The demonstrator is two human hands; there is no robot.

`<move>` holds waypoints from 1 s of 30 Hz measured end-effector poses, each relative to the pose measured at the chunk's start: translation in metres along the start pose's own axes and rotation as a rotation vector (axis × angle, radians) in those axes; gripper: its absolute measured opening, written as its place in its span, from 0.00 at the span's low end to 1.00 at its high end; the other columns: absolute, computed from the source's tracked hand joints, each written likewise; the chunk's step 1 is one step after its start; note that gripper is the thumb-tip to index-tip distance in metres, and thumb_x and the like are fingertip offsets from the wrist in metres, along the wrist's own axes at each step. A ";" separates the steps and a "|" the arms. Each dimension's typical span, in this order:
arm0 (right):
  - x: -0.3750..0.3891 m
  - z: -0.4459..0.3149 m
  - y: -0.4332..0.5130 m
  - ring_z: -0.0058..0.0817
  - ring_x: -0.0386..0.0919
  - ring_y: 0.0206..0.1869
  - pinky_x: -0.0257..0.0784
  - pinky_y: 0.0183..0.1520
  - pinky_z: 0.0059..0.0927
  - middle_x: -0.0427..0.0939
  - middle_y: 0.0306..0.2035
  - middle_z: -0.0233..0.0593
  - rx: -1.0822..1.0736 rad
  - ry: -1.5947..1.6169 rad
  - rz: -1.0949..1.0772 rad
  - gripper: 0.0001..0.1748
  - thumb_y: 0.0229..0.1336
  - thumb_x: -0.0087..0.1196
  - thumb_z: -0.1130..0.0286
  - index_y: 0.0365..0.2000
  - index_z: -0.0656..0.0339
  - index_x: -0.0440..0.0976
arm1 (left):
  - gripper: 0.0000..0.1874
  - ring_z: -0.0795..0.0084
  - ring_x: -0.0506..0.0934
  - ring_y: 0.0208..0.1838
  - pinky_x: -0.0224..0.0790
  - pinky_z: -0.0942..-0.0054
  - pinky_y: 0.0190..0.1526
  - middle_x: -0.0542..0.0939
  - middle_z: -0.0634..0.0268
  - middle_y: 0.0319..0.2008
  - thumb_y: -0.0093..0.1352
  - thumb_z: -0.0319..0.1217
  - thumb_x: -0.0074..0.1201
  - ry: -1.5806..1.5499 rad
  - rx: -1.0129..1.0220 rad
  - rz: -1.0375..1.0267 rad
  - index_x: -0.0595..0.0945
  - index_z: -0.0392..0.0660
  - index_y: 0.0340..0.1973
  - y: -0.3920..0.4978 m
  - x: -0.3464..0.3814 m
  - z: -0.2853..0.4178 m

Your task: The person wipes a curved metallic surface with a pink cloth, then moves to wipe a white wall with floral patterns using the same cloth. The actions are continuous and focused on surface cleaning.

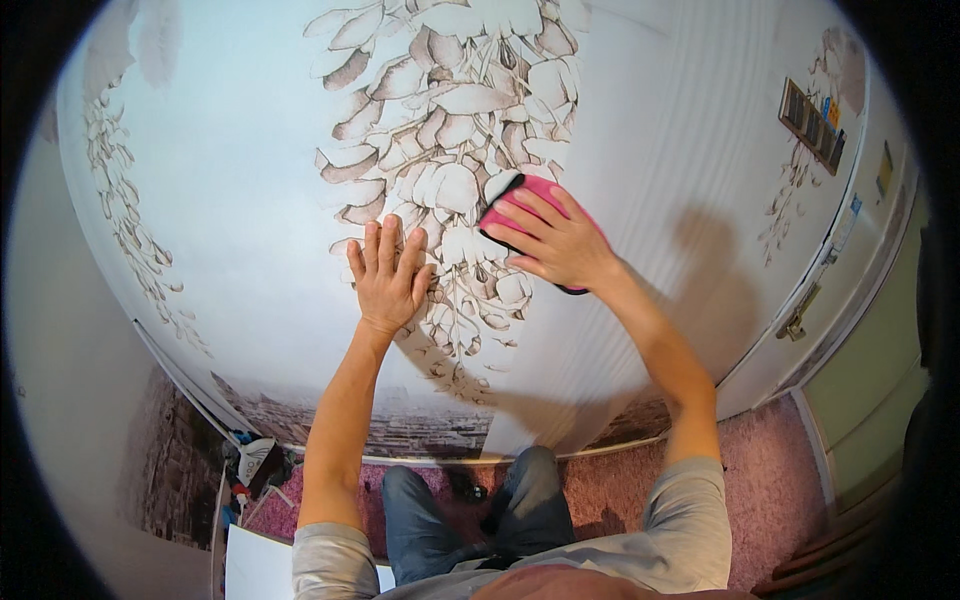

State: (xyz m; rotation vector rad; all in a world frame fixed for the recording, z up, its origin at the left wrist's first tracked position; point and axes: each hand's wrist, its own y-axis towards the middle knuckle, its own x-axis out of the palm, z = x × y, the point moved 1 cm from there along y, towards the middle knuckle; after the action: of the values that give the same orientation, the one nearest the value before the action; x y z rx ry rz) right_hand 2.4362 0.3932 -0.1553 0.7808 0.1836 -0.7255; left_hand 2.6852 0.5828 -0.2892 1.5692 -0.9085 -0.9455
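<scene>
My left hand (388,289) lies flat on a wall mural (247,187), its fingers pointing up and slightly apart, holding nothing. It rests over the lower left part of a printed hanging cluster of brown-and-white flowers (465,97). To its right, my right hand (561,244) grips a pink hand pad (538,185) with a black rim. The pad sits tilted against the wall at the flowers' right side; my palm and fingers hide most of it. Close to the pad, the flower print stops along a straight vertical line, with a pale, faintly rippled surface (645,150) beyond.
A brown-framed wall panel (812,126) hangs at the right, near a white door (825,300) with a metal lock (799,313). Pink carpet (765,495) covers the floor. Lower left are a pale plastic object (255,459), small clutter and a white board (255,562).
</scene>
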 end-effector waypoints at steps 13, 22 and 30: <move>-0.002 0.011 0.085 0.48 0.66 0.77 0.56 0.77 0.63 0.71 0.76 0.42 0.373 -0.143 0.304 0.38 0.66 0.65 0.48 0.72 0.46 0.74 | 0.30 0.43 0.58 0.88 0.32 0.43 0.87 0.67 0.47 0.83 0.80 0.47 0.54 -0.032 0.012 -0.009 0.79 0.54 0.75 0.001 -0.007 0.001; 0.010 0.002 0.003 0.40 0.66 0.79 0.51 0.82 0.63 0.71 0.78 0.30 -0.047 0.025 -0.015 0.36 0.65 0.65 0.46 0.72 0.35 0.75 | 0.30 0.51 0.59 0.88 0.28 0.42 0.87 0.65 0.56 0.85 0.81 0.54 0.52 0.046 -0.081 -0.041 0.78 0.63 0.77 -0.037 -0.015 -0.039; 0.023 -0.012 0.008 0.48 0.66 0.78 0.55 0.77 0.65 0.70 0.77 0.40 0.381 -0.139 0.166 0.39 0.64 0.67 0.46 0.73 0.42 0.74 | 0.29 0.45 0.56 0.88 0.27 0.43 0.87 0.67 0.49 0.83 0.81 0.49 0.52 -0.001 -0.048 -0.018 0.80 0.55 0.75 -0.035 -0.011 -0.031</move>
State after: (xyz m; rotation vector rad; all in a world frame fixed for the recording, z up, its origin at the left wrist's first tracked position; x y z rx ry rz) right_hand 2.4595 0.3929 -0.1686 1.0893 -0.1494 -0.6616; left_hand 2.7118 0.6106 -0.3179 1.5385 -0.8675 -0.9744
